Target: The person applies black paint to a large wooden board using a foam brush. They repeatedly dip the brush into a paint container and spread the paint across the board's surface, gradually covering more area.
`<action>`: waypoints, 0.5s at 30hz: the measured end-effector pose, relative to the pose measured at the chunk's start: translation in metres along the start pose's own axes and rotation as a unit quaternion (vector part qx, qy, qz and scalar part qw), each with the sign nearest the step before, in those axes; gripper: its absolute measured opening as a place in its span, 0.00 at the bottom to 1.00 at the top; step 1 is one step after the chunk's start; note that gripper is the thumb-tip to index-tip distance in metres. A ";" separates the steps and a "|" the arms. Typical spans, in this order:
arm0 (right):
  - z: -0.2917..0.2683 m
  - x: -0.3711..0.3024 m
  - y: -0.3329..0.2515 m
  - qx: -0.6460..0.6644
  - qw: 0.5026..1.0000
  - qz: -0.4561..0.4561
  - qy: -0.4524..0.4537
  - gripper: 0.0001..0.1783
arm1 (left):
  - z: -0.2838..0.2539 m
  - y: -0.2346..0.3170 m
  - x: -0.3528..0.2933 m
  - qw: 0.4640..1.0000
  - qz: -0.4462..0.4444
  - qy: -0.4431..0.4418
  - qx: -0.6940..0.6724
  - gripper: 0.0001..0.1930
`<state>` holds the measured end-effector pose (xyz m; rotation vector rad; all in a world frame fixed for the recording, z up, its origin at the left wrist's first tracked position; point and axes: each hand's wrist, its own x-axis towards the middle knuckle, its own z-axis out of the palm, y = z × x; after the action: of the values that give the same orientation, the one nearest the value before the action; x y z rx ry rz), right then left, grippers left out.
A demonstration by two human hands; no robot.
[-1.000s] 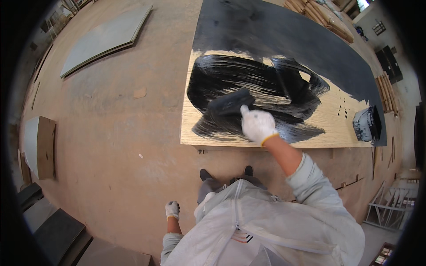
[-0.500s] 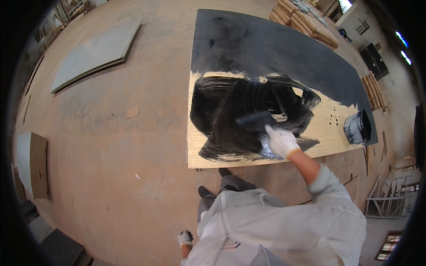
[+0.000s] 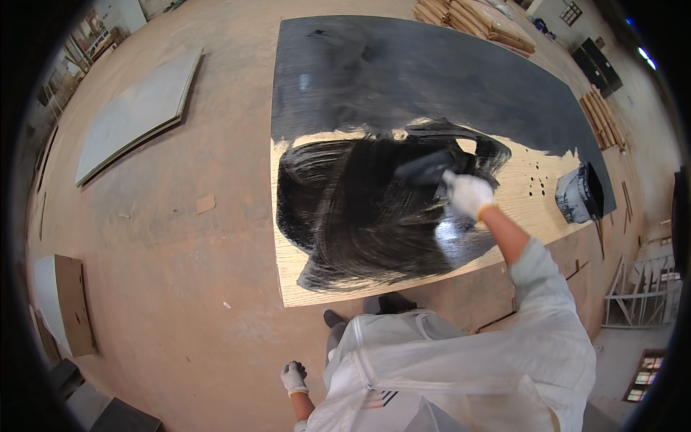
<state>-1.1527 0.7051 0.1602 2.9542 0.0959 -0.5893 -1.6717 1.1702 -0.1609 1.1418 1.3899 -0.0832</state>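
My right hand (image 3: pixel 471 196), in a white glove, is closed round a wide, flat, black-coated paint tool (image 3: pixel 425 168). Motion smears the tool, so whether it is a brush or a scraper I cannot tell. It is over wet black paint on a large wooden board (image 3: pixel 282 269), whose far part is dark grey-black and whose near edge shows bare pale grain. A paint-streaked bucket (image 3: pixel 576 194) stands at the board's right end, beside scattered black drops. Away from the board, low by my side, my left hand (image 3: pixel 294 377) is gloved, its stained fingers curled in with nothing visible in them.
Grey panels (image 3: pixel 140 115) lie stacked on the floor at the left. Below them stands a white and brown box-like block (image 3: pixel 66 306). Wrapped brown bundles (image 3: pixel 468 25) are beyond the board. A metal frame (image 3: pixel 640 299) stands at the right.
My right hand has swept the paint tool away from me, toward the board's far side, and wet paint covers more of the board. The view has shifted; my left hand stays curled low down.
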 end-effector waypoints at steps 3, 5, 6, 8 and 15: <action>0.000 0.091 0.057 0.033 0.995 0.043 0.083 0.22 | 0.016 0.023 0.008 0.998 0.016 -0.039 0.051 0.06; -0.001 0.112 0.045 0.029 0.995 -0.014 0.099 0.22 | 0.019 0.024 0.006 0.994 0.001 -0.041 0.097 0.06; -0.011 0.105 0.007 0.021 0.994 -0.060 0.088 0.22 | 0.015 0.020 0.001 0.993 -0.010 -0.034 0.115 0.06; -0.033 0.057 -0.058 0.008 0.992 -0.125 0.013 0.23 | 0.006 0.001 -0.006 0.995 -0.038 -0.009 0.089 0.05; -0.019 0.088 -0.039 0.021 0.998 -0.029 0.053 0.23 | 0.000 -0.050 -0.033 0.996 -0.062 -0.010 0.068 0.05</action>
<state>-1.0678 0.7494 0.1389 3.0321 0.1808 -0.4471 -1.7127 1.1270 -0.1637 1.1627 1.4549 -0.2806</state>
